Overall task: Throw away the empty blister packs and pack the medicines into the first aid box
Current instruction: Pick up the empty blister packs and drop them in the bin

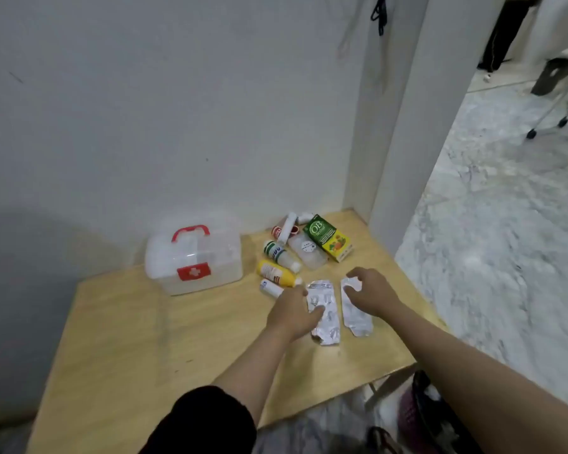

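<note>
Below both hands stretched a pale wooden table (118,339), set into a corner of white wall. Well to the left of the left hand, and farther from the person, stood the first aid box (194,260), clear plastic with a red handle and a red cross label, its lid down. Beyond the right hand lay a green and yellow carton (328,237), with a flat clear packet (307,253) just beside it and a white tube (287,227) lying behind. Just beyond the left hand were three bottles on their sides: a green-labelled bottle (279,253), a yellow bottle (276,273) and a small white bottle (271,288), the last nearly touching the knuckles.

Between the hands lay two silvery blister packs side by side. The left blister pack (325,319) ran lengthwise towards the person, and the left hand (292,314) rested on its left edge, fingers curled, one fingertip pressing down on the foil. The right blister pack (354,317) lay just apart from it; the right hand (373,291) was cupped over its far end, thumb and fingers closing on the crumpled foil there. Whether either pack had left the table could not be told.
</note>
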